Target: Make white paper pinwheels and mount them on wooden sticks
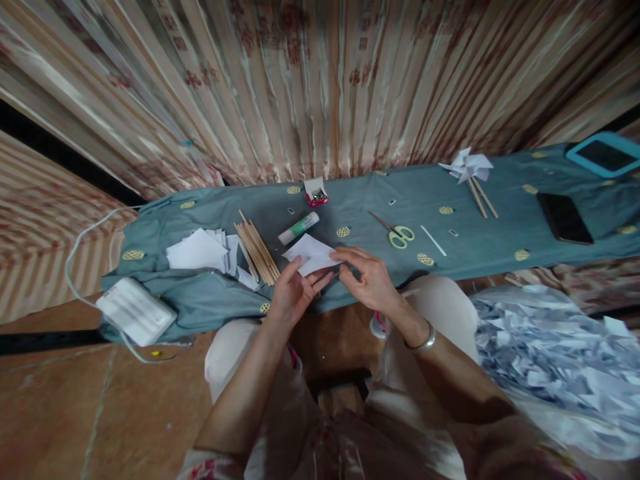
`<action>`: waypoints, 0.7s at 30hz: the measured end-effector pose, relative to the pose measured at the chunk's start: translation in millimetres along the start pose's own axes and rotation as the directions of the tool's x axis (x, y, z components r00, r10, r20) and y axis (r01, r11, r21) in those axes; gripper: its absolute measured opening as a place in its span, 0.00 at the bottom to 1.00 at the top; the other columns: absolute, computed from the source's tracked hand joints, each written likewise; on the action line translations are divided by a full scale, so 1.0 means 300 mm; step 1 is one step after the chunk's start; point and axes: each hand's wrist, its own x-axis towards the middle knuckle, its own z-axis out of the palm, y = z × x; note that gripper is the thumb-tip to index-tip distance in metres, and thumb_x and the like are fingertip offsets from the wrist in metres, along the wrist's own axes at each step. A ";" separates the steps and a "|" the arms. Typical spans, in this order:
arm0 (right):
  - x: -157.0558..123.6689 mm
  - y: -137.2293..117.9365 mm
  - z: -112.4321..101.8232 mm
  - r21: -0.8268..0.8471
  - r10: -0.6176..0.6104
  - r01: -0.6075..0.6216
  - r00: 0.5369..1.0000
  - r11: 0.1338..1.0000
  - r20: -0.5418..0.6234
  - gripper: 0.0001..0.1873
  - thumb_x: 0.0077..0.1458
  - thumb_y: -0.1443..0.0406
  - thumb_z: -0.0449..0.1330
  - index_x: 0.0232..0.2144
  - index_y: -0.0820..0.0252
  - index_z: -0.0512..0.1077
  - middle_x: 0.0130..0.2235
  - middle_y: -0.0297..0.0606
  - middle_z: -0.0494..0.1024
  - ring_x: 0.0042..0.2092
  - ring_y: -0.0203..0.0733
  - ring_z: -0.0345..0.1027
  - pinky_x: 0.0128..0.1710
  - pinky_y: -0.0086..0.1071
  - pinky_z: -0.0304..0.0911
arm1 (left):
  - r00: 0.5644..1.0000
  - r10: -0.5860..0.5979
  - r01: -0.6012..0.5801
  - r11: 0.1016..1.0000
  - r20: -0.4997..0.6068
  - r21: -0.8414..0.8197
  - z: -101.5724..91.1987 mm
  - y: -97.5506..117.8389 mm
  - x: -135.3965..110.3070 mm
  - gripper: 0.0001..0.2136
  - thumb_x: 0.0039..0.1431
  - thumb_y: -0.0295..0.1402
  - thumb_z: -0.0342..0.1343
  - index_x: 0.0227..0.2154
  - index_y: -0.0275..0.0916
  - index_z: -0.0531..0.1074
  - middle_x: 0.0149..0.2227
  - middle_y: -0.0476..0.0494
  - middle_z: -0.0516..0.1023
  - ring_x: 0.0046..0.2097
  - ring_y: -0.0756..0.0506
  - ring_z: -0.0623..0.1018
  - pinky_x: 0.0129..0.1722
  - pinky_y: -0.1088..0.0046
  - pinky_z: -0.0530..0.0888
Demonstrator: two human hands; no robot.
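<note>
My left hand [294,293] and my right hand [367,277] hold a folded white paper piece [311,253] between them, just above the near edge of a teal cloth [350,193]. Fingers of both hands pinch the paper's edges. A bundle of wooden sticks [256,250] lies just left of my left hand. A glue stick [299,228] rests behind the paper. Yellow-green scissors [397,233] lie to the right of my right hand.
A stack of white paper squares [200,252], a small red box of pins [317,194], a finished paper pinwheel [467,167] on sticks, a black phone [565,217], a teal tablet [605,155], a white power strip [135,310], a heap of paper scraps [550,360].
</note>
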 end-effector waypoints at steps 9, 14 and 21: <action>0.041 0.092 -0.064 0.315 0.413 -0.372 0.908 0.873 -0.073 0.13 0.56 0.61 0.57 0.36 0.56 0.81 0.37 0.36 0.83 0.42 0.44 0.74 0.41 0.36 0.68 | 1.000 0.008 -0.005 0.985 -0.017 0.171 0.073 -0.002 0.127 0.10 0.51 0.25 0.62 0.38 0.32 0.75 0.34 0.39 0.84 0.45 0.39 0.83 0.53 0.58 0.76; 0.048 0.136 -0.079 0.386 0.486 -0.423 0.870 0.820 -0.079 0.13 0.55 0.58 0.59 0.35 0.56 0.80 0.34 0.37 0.82 0.36 0.43 0.73 0.36 0.34 0.68 | 0.995 0.097 -0.097 0.968 0.010 0.232 0.088 -0.039 0.174 0.17 0.44 0.32 0.71 0.37 0.31 0.76 0.37 0.36 0.84 0.47 0.36 0.82 0.54 0.56 0.75; 0.016 0.288 -0.209 -0.286 0.321 -0.407 0.898 0.868 -0.302 0.16 0.58 0.61 0.54 0.43 0.60 0.77 0.45 0.49 0.81 0.45 0.53 0.74 0.50 0.46 0.66 | 0.968 0.235 -0.206 0.946 -0.092 0.250 0.043 -0.029 0.211 0.19 0.42 0.35 0.73 0.37 0.33 0.76 0.35 0.39 0.84 0.46 0.38 0.82 0.53 0.59 0.76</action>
